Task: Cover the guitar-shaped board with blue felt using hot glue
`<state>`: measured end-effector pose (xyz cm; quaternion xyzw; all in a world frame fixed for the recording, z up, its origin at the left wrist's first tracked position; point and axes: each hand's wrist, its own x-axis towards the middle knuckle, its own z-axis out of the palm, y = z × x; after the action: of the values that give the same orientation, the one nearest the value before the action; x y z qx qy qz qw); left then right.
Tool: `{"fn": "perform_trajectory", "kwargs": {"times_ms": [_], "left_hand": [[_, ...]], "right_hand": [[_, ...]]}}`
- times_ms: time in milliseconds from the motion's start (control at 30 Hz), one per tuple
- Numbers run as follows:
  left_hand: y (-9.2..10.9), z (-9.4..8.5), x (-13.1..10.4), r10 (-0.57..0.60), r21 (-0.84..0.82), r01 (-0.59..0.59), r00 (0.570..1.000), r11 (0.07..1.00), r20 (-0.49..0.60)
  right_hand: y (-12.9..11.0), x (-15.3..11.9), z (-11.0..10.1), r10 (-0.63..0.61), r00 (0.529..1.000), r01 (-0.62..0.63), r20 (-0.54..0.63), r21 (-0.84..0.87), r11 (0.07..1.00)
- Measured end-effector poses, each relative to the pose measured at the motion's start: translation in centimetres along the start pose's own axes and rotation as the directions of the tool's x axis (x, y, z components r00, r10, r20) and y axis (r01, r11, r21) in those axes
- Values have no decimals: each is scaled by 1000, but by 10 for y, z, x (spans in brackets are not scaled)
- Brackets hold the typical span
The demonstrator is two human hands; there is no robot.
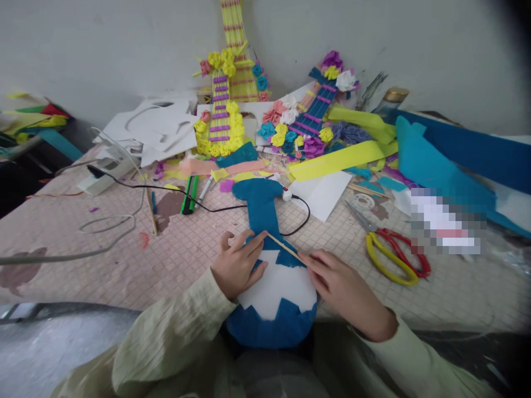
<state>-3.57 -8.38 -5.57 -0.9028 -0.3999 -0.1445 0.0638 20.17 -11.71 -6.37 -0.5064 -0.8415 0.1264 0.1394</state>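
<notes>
The cutout (274, 279) lies between 1 power strip (105, 179), left, and scissors (379, 231), right.

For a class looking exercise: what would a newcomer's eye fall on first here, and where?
Probably the bright, flower-trimmed yellow craft piece and blue banded craft piece at the back of the table, near the wall. Next, the blue-and-white guitar-shaped piece at front centre, between the left hand and the right hand, which holds a thin stick. Red-and-yellow-handled scissors stand out to the right.
</notes>
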Motion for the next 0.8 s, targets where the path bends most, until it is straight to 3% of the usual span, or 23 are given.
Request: {"fn": "perform_trajectory", "kwargs": {"times_ms": [200, 433, 800], "left_hand": [[0, -2, 5, 27, -29, -26, 999, 999, 25], [1, -3, 10, 31, -94, -22, 995, 995, 93], [4, 1, 13, 29, -54, -23, 993, 998, 116]], "right_hand": [[-1, 4, 3, -39, 999, 39, -11, -1, 999], [-1, 7, 3, 19, 999, -20, 26, 42, 999], [2, 10, 5, 63, 997, -64, 49, 16, 998]]}}
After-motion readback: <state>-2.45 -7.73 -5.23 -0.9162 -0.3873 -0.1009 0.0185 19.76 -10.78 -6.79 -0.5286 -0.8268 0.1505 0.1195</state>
